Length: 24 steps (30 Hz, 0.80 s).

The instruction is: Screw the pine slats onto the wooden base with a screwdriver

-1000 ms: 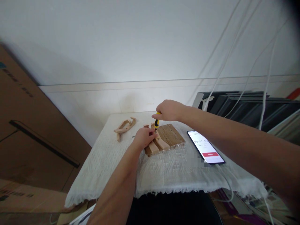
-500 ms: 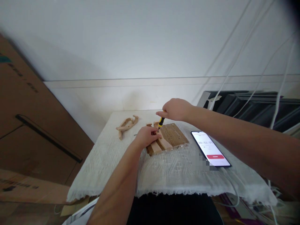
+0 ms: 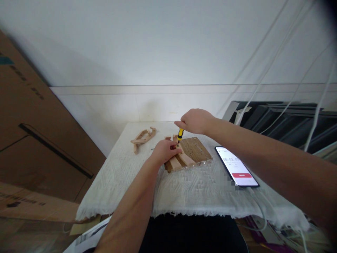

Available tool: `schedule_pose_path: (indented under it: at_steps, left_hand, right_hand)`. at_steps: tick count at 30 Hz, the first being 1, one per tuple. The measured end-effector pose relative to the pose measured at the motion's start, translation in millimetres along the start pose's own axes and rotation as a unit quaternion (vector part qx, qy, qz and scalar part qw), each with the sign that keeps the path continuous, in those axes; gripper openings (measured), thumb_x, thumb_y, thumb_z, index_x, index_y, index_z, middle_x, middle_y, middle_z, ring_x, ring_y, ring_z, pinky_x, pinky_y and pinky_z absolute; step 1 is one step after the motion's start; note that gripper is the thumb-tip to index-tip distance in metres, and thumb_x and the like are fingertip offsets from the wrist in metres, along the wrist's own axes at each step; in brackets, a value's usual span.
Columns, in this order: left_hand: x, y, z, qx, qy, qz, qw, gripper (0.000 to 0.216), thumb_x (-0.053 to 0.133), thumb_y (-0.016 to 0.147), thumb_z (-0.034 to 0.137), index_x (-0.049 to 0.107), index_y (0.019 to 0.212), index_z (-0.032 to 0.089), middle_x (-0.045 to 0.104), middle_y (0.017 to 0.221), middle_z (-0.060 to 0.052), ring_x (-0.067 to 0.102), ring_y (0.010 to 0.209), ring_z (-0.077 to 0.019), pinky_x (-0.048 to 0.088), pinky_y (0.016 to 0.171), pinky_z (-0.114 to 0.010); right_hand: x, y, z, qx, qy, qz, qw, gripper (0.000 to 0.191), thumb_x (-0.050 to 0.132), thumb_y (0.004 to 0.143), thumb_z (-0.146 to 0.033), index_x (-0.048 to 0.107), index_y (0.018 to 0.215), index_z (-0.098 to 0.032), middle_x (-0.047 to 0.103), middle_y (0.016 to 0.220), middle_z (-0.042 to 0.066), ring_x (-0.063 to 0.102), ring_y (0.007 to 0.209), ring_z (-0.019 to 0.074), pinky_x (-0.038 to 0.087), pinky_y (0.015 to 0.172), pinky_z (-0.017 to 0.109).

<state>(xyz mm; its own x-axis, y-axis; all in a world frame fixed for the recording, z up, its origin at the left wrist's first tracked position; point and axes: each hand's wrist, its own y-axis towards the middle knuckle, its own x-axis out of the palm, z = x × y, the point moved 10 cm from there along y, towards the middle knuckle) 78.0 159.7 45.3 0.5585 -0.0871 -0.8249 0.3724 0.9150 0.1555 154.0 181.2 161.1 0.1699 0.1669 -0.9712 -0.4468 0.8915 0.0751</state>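
My right hand [image 3: 196, 121] is closed around the top of a yellow and black screwdriver [image 3: 180, 134], which stands nearly upright. The screwdriver's tip meets a pale shaped wooden piece [image 3: 186, 160], where a small dark screw seems to sit. With fingers and thumb, my left hand [image 3: 166, 153] grips that wooden piece near the tip. Beneath lies a brown wooden board [image 3: 196, 149] with small dark marks and clear wrap along its front edge. Another pale wooden strip [image 3: 174, 164] rests beside the piece, partly hidden by my left hand.
A pale wooden frame part [image 3: 143, 137] lies at the back left of the cloth-covered table [image 3: 131, 186]. To the right is a phone [image 3: 235, 167] with a lit timer screen. A large cardboard box [image 3: 52, 140] stands left; white cables [image 3: 276, 52] hang at right.
The screwdriver has become more upright, showing more yellow on its handle, and my right hand has turned slightly. My left hand keeps its place on the wooden piece.
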Motion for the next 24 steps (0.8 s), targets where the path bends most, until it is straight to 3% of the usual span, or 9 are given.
schedule_pose_path:
  at_steps: [6,9,12,14,20,22,24]
  left_hand:
    - [-1.6,0.6,4.8,0.018,0.012,-0.001,1.0,0.024,0.065,0.081,0.04,0.071,0.076,0.017,0.061,0.065,0.001,0.047,0.059,-0.0113,0.026,0.057,-0.025]
    - [-1.7,0.5,5.8,0.017,0.019,-0.001,1.0,0.025,0.065,0.081,0.041,0.069,0.073,0.017,0.061,0.064,0.001,0.047,0.06,-0.0116,0.026,0.056,-0.025]
    - [-0.5,0.6,5.2,0.015,0.013,-0.004,1.0,0.025,0.065,0.081,0.04,0.069,0.073,0.017,0.061,0.064,0.001,0.047,0.059,-0.0114,0.026,0.057,-0.025]
    - [0.6,1.0,4.9,0.021,0.005,-0.005,1.0,0.024,0.065,0.081,0.039,0.069,0.073,0.017,0.061,0.065,0.001,0.047,0.06,-0.0114,0.028,0.057,-0.025]
    - [1.6,2.6,2.4,0.024,-0.002,-0.004,1.0,0.022,0.066,0.081,0.037,0.071,0.074,0.017,0.062,0.066,0.001,0.048,0.06,-0.0117,0.029,0.058,-0.025]
    - [1.5,2.6,1.7,0.017,-0.003,-0.005,1.0,0.022,0.066,0.08,0.038,0.072,0.078,0.017,0.063,0.067,0.0,0.049,0.061,-0.0119,0.029,0.058,-0.025]
    - [1.7,2.5,1.4,0.01,-0.005,-0.008,1.0,0.023,0.066,0.08,0.039,0.074,0.082,0.018,0.065,0.069,0.0,0.05,0.062,-0.0122,0.03,0.059,-0.025]
  right_hand:
    - [3.1,-4.6,-24.0,-0.123,0.057,0.024,0.991,0.049,0.026,0.099,-0.039,0.06,0.126,-0.017,0.069,0.108,0.015,0.063,0.097,0.0236,0.042,0.08,0.033]
    - [5.1,-6.4,-18.0,-0.096,0.059,-0.007,0.994,0.048,0.032,0.097,-0.044,0.065,0.119,-0.017,0.071,0.104,0.014,0.064,0.093,0.0233,0.043,0.078,0.032]
    - [3.9,-1.9,-5.2,-0.004,0.014,-0.016,1.0,0.064,0.031,0.092,-0.063,0.074,0.096,-0.015,0.072,0.089,0.016,0.066,0.086,0.0275,0.045,0.071,0.035]
    - [1.8,2.0,-2.0,0.037,0.006,-0.004,0.999,0.069,0.029,0.09,-0.067,0.074,0.097,-0.015,0.072,0.091,0.018,0.066,0.089,0.0304,0.045,0.069,0.037]
    - [3.8,2.6,-22.2,-0.082,0.069,0.002,0.994,0.045,0.032,0.097,-0.037,0.063,0.123,-0.017,0.069,0.116,0.014,0.063,0.104,0.0255,0.045,0.084,0.036]
    - [6.0,-0.2,-18.3,-0.086,0.087,-0.019,0.992,0.044,0.035,0.096,-0.036,0.062,0.125,-0.017,0.067,0.121,0.014,0.063,0.105,0.0251,0.045,0.085,0.035]
    - [12.6,-0.7,-12.7,-0.067,0.065,-0.055,0.994,0.046,0.036,0.095,-0.043,0.069,0.114,-0.016,0.071,0.11,0.015,0.065,0.098,0.027,0.047,0.08,0.036]
